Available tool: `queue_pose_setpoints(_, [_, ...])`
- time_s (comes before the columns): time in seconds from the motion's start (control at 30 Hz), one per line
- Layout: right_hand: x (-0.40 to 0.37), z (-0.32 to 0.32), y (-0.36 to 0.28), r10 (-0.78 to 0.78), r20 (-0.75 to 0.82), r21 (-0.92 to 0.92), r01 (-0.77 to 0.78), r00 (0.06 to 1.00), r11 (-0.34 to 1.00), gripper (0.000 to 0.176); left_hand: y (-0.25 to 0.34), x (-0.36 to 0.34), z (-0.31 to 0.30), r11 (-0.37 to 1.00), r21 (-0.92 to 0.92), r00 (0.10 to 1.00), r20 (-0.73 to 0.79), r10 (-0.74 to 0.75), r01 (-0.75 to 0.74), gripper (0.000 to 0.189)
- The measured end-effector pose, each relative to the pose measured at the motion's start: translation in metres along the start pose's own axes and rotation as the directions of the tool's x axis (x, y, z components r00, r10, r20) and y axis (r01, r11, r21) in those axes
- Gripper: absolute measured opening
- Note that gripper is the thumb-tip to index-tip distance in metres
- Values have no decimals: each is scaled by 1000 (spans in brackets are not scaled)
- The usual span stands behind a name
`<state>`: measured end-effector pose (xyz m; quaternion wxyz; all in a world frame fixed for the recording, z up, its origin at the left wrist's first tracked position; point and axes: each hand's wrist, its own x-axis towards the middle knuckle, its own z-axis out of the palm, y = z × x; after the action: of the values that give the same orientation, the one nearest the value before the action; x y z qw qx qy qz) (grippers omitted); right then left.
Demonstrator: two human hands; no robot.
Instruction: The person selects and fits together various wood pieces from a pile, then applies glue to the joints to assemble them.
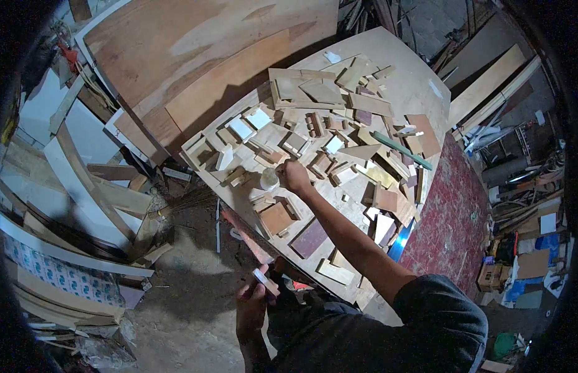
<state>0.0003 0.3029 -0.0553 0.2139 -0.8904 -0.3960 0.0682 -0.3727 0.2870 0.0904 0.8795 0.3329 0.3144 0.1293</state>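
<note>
My right hand [295, 177] reaches over the table and is closed in a fist beside a small whitish round tub [269, 179]. Its fingers come up against the tub's rim; what they grip is hidden. Low in front of my body, off the table's near edge, my left hand [251, 306] is closed on a small wooden block [266, 283] with a pale upper face. Around the tub lie a small wooden piece [236, 176] on its left and a shallow wooden box [277, 217] nearer to me.
Many wood offcuts and small assembled pieces cover the table [413, 68], among them a green strip [401, 150] and a dark red panel [309, 240]. A large plywood sheet [195, 50] leans behind. Curved boards [83, 180] are stacked at left, long planks [491, 84] at right.
</note>
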Motion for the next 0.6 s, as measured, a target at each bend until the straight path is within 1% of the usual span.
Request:
queue_pose_setpoints(0.03, [6, 6, 3, -97, 47, -86, 101, 994, 991, 12, 1, 1, -3, 1000, -15, 999, 32, 24, -23, 53])
queue_pose_setpoints(0.07, [8, 15, 4, -102, 51, -89, 107, 993, 990, 12, 2, 1, -5, 999, -21, 999, 29, 26, -26, 53])
queue_pose_setpoints(0.13, [9, 28, 0, -101, -59, -76, 96, 993, 992, 13, 12, -1, 0, 990, 128, 996, -70, -46, 55, 54])
queue_pose_setpoints(0.17, [12, 32, 1, -103, 22, -95, 104, 994, 990, 16, 9, 0, 0, 991, 125, 996, -71, -45, 53, 54])
queue_pose_setpoints(0.2, [12, 35, 0, -105, 23, -96, 107, 994, 990, 16, 4, 1, 0, 994, 105, 995, -101, -24, 35, 52])
queue_pose_setpoints(0.23, [12, 38, -1, -82, 62, -135, 89, 995, 987, 18, 0, 1, -2, 996, 86, 991, -131, -3, 14, 50])
queue_pose_setpoints(0.27, [12, 40, -1, -57, 98, -174, 74, 993, 982, 19, -1, 1, -4, 996, 83, 992, -130, 1, 10, 50])
queue_pose_setpoints(0.33, [11, 39, -5, -58, 114, -204, 80, 992, 976, 20, -4, 3, -10, 996, 80, 998, -62, -25, 30, 54])
queue_pose_setpoints(0.4, [10, 38, -7, -4, 130, -193, 29, 991, 981, 22, -11, 4, -12, 997, 75, 998, -67, 9, -4, 53])
queue_pose_setpoints(0.47, [11, 38, -5, 0, 121, -166, 21, 993, 986, 24, -14, 5, -15, 997, 74, 997, -71, 39, -34, 53])
queue_pose_setpoints(0.53, [9, 40, -3, 54, 14, -71, -53, 998, 996, 23, -11, 3, -14, 999, 31, 997, -75, -12, 14, 50])
queue_pose_setpoints(0.57, [10, 40, -2, 55, 13, -69, -54, 998, 996, 23, -9, 1, -12, 999, 33, 997, -75, -12, 14, 50])
queue_pose_setpoints(0.6, [11, 41, 1, 96, -7, 16, -96, 995, 995, 23, -4, -1, -9, 993, 106, 993, -111, -32, 44, 48])
